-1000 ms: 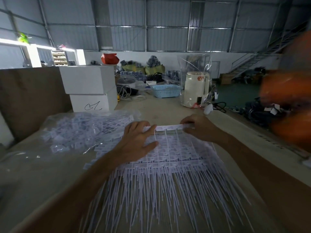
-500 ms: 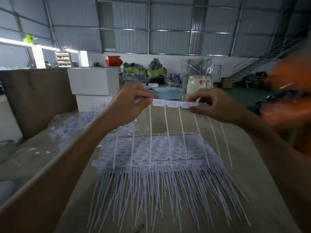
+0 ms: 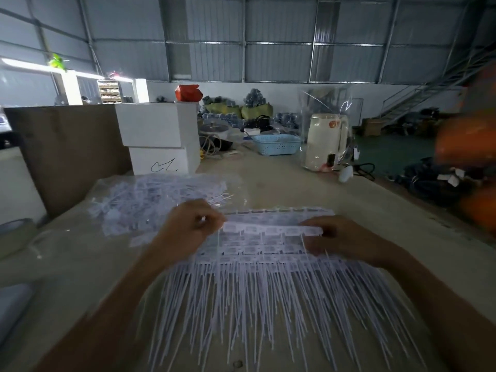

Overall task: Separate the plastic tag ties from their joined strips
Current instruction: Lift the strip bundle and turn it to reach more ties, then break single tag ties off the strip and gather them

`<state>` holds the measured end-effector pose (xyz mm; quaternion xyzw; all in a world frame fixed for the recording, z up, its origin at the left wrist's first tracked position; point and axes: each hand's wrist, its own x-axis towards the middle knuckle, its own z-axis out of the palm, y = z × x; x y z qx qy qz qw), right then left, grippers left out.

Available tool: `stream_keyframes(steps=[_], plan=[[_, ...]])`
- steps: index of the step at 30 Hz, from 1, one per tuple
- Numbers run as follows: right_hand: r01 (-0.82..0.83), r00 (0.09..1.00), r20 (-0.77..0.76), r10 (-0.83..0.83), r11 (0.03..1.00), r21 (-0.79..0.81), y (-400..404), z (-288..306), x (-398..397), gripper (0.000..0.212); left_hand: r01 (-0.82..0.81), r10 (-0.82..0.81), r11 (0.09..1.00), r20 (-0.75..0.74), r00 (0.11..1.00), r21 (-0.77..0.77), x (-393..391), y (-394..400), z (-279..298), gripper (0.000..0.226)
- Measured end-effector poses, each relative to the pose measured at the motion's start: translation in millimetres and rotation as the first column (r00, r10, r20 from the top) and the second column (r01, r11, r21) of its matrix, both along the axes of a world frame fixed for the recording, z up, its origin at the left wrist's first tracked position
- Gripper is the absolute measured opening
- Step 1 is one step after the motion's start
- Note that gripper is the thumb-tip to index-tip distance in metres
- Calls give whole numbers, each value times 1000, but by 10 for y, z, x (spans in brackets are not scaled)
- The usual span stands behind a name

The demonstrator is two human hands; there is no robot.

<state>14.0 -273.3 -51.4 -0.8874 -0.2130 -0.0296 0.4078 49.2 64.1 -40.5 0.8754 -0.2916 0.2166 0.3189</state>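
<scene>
The person's left hand and right hand each pinch one end of a thin white plastic strip of joined tag ties. The left grip holds the left end with fingers and thumb curled on it. The right grip holds the right end the same way. The strip runs long-ways from side to side between the two hands, and its thin tails hang down toward the person. It sits just above the big flat stack of white joined tag strips on the pale tabletop. A heap of loose white tags on clear plastic lies up and to the left, nearer the left hand. So the left hand looks best placed to pull one tie off its end and drop it there.
</scene>
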Motion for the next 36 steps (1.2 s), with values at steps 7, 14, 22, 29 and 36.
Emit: stream_keyframes(steps=[7,14,22,29,36], plan=[[88,994,50,-97,983,163,36,-317,120,16,-35,24,994,103,994,100,73,-81,-416,16],[115,991,70,-113,993,-33,-6,-205,98,22,-63,48,981,88,995,183,87,-171,-524,29],[52,988,142,-66,994,100,229,-25,-160,21,46,-60,989,91,994,143,-111,-497,-151,48],[43,999,-3,-46,901,431,277,4,-225,24,195,-209,957,42,977,216,-76,-1005,65,16],[253,953,-293,-80,742,621,191,-49,-123,31,149,-192,926,93,977,348,111,-1085,248,24]])
